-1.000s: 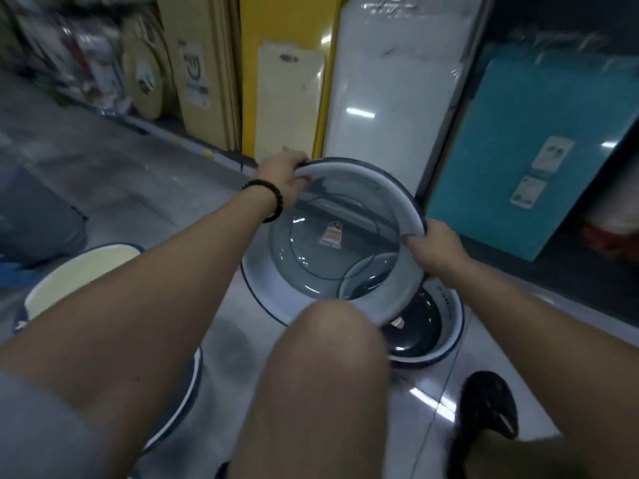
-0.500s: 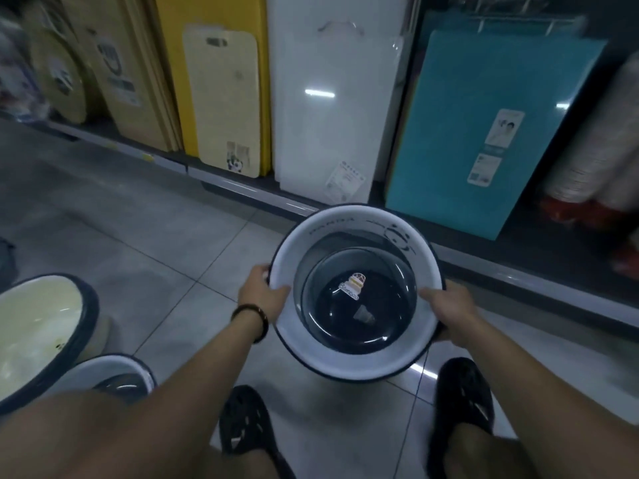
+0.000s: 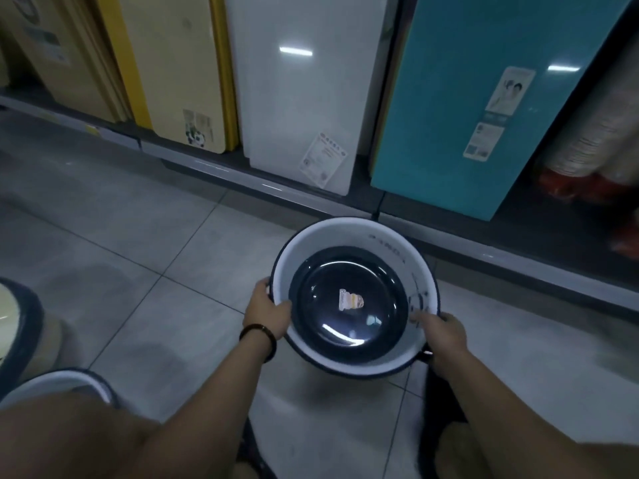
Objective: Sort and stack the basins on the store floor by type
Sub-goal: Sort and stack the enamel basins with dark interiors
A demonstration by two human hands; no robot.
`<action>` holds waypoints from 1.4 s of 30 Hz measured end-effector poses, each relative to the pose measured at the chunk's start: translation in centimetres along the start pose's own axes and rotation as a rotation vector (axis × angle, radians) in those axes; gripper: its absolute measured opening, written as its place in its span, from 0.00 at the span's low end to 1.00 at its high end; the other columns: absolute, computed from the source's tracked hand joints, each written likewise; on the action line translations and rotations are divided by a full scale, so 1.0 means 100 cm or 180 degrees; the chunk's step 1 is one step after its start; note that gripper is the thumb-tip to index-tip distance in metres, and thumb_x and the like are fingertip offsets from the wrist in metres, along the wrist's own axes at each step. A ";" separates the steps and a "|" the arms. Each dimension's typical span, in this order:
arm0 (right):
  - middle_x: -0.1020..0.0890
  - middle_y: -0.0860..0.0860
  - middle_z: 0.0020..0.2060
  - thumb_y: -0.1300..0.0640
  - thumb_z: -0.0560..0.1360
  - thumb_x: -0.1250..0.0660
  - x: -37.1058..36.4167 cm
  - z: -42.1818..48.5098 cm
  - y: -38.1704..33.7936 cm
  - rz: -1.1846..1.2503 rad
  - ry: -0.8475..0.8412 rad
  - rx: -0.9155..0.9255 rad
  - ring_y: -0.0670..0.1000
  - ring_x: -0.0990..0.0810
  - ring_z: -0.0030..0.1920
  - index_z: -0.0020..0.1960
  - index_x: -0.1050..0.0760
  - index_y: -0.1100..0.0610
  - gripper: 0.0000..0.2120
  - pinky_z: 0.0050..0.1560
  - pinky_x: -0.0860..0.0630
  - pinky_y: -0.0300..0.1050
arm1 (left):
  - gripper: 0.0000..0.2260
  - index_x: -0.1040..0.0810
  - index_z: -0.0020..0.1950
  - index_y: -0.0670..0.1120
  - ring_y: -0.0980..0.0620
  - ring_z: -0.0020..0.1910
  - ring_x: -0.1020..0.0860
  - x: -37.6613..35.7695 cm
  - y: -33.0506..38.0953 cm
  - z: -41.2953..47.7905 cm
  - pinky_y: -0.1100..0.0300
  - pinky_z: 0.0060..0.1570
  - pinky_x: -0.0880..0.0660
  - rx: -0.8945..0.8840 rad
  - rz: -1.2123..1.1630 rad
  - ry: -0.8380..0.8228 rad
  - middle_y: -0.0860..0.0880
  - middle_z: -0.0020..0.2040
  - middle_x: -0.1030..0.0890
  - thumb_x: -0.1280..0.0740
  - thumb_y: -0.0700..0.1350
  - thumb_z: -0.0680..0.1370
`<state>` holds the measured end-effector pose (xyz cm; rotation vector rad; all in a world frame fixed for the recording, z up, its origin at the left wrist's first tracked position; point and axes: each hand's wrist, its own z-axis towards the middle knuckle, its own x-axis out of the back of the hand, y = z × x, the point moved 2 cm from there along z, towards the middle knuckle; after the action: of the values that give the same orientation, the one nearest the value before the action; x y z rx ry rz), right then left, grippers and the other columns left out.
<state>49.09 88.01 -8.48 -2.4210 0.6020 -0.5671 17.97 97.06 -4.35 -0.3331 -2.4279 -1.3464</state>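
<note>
Hands point(image 3: 268, 314) gripping basin point(image 3: 349, 236), grey tiled floor point(image 3: 138, 243), shelved boards point(image 3: 297, 91)

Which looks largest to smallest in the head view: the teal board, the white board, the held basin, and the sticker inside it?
Largest: the teal board and the white board, alike and both cropped at the frame's top, so unranked.
Next: the basin.
Smallest: the sticker.

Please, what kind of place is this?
Most likely a housewares shop aisle. A white board and a teal board stand on a low shelf with printed labels, and more basins sit on the tiled floor, left of the basin that the left hand and right hand grip.
</note>
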 end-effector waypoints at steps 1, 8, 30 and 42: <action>0.14 0.59 0.49 0.57 0.73 0.23 0.005 0.003 -0.002 -0.0013 0.0118 0.0175 0.63 0.14 0.47 0.60 0.20 0.58 0.17 0.46 0.13 0.61 | 0.19 0.30 0.65 0.58 0.49 0.48 0.17 0.000 0.005 0.006 0.45 0.53 0.16 -0.0102 0.0122 0.0031 0.57 0.51 0.19 0.32 0.44 0.77; 0.15 0.59 0.47 0.62 0.76 0.25 0.001 0.012 0.003 -0.0070 0.0435 0.0643 0.61 0.14 0.45 0.56 0.21 0.53 0.11 0.44 0.13 0.63 | 0.26 0.30 0.72 0.57 0.54 0.51 0.20 -0.029 -0.008 0.010 0.51 0.55 0.18 -0.0142 -0.0351 0.0099 0.55 0.56 0.20 0.31 0.35 0.79; 0.15 0.56 0.49 0.57 0.82 0.27 -0.009 0.023 0.048 0.0093 0.0037 -0.0160 0.59 0.15 0.48 0.77 0.26 0.42 0.26 0.43 0.13 0.59 | 0.37 0.52 0.84 0.60 0.47 0.55 0.26 -0.047 -0.040 0.030 0.52 0.59 0.25 0.0330 0.0554 -0.0208 0.50 0.61 0.27 0.36 0.38 0.83; 0.20 0.59 0.58 0.55 0.69 0.23 -0.082 -0.051 0.003 -0.1307 0.0916 0.1937 0.62 0.20 0.57 0.63 0.22 0.57 0.24 0.58 0.22 0.59 | 0.25 0.32 0.78 0.48 0.45 0.68 0.25 0.003 0.034 -0.017 0.58 0.66 0.28 -0.0085 0.2133 -0.0935 0.44 0.74 0.26 0.33 0.46 0.82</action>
<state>39.70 89.99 -6.97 -1.8876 0.0103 -1.1010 19.25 97.41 -0.75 -1.2924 -2.1869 -1.0697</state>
